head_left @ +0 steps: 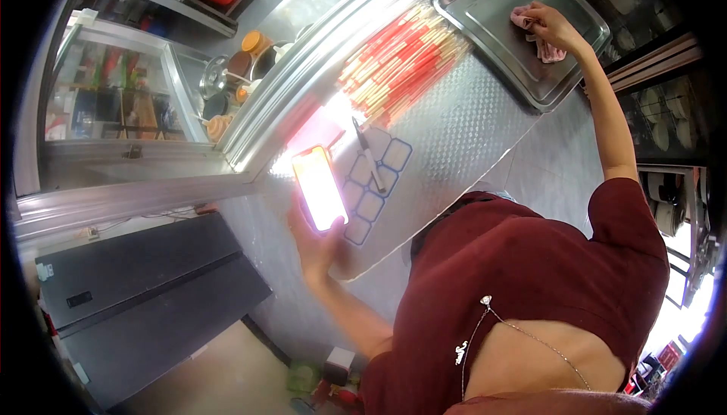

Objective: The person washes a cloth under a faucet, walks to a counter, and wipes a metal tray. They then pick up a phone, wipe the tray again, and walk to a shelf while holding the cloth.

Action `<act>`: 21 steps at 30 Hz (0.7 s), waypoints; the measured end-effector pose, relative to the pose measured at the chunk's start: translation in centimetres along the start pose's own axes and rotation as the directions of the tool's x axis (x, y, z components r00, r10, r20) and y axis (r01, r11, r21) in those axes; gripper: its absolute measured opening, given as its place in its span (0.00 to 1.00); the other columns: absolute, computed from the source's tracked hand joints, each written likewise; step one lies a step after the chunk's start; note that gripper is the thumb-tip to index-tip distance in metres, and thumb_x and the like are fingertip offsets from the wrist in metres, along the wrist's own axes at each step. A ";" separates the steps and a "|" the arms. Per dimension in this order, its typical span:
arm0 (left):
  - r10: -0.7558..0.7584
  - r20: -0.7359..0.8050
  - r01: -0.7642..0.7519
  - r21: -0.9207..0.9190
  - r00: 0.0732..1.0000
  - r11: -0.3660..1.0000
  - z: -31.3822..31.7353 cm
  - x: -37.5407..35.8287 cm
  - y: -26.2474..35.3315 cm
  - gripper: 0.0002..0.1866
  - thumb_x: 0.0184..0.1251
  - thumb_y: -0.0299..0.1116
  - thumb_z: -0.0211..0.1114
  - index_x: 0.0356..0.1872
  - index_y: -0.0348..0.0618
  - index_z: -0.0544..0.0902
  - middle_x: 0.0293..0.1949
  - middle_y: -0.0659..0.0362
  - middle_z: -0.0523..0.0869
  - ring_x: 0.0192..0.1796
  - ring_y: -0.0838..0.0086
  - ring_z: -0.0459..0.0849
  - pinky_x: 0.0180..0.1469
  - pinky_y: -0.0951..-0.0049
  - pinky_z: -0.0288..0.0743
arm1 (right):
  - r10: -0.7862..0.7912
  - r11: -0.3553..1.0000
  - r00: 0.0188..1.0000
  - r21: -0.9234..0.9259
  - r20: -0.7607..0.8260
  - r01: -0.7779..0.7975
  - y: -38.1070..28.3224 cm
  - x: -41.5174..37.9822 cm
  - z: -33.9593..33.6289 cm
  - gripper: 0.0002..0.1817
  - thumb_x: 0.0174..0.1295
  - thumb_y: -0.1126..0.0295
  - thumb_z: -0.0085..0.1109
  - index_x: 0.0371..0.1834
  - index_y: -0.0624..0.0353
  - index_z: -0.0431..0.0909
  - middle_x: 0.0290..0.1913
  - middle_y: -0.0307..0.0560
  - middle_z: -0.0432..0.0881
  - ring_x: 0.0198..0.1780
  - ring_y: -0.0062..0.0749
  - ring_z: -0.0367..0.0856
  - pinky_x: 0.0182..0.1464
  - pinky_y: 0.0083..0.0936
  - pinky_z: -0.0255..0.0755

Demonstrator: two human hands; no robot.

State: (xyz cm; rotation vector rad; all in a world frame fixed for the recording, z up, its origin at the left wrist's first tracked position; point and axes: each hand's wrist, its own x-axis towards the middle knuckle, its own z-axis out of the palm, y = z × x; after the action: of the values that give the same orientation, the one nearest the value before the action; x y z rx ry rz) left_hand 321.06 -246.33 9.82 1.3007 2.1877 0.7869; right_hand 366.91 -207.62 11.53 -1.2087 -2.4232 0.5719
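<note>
A phone (319,188) with a bright, washed-out screen is in my left hand (316,247), whose fingers wrap round its lower end above the metal counter. At the upper right, my right hand (553,27) grips a pink cloth (549,50) over a metal tray (485,7). Part of the cloth hangs down onto the tray's surface. Between my hands lie many red and pale wrapped sticks (401,59) in a pile. A pen (369,154) rests on a sheet with blue-outlined boxes (370,206), right beside the phone.
A metal frame ledge (261,123) runs along the counter's far side. Beyond it stand an orange-lidded jar (255,42) and several containers. A dark panel (151,294) is at the lower left. Shelves with dishes (663,116) stand at the right.
</note>
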 end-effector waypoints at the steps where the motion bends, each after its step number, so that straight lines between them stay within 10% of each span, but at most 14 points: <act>1: 0.005 -0.003 -0.006 -0.023 1.000 1.000 0.1 0.0 -0.4 0.50 0.44 0.41 0.73 0.67 0.40 0.52 0.60 0.49 0.59 0.63 0.59 0.63 0.64 0.61 0.59 | -0.018 1.000 1.000 0.009 -0.006 0.018 -0.1 0.0 -0.1 0.18 0.49 0.81 0.45 0.46 0.66 0.76 0.40 0.53 0.74 0.42 0.45 0.74 0.46 0.28 0.68; 13: -0.020 -0.070 0.019 -0.017 0.997 1.000 0.0 0.1 -0.1 0.41 0.54 0.38 0.68 0.66 0.38 0.57 0.58 0.49 0.65 0.58 0.62 0.69 0.59 0.64 0.63 | -0.025 0.998 1.000 -0.056 0.011 0.025 1.3 0.1 0.1 0.20 0.50 0.81 0.46 0.49 0.63 0.75 0.39 0.51 0.71 0.39 0.41 0.74 0.45 0.28 0.68; 21: -0.137 -0.244 0.067 -0.275 0.960 0.959 0.3 2.3 0.8 0.26 0.60 0.32 0.61 0.59 0.34 0.67 0.39 0.56 0.79 0.39 0.76 0.75 0.44 0.76 0.70 | -0.029 0.996 0.999 -0.089 0.013 0.030 0.5 0.0 0.0 0.20 0.49 0.80 0.46 0.48 0.63 0.75 0.40 0.53 0.72 0.41 0.44 0.73 0.47 0.28 0.67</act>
State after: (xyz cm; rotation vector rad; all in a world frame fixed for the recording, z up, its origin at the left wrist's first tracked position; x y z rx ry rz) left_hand 320.73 -243.94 9.92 0.9883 2.2306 1.2211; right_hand 367.25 -207.35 11.33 -1.2054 -2.4956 0.4681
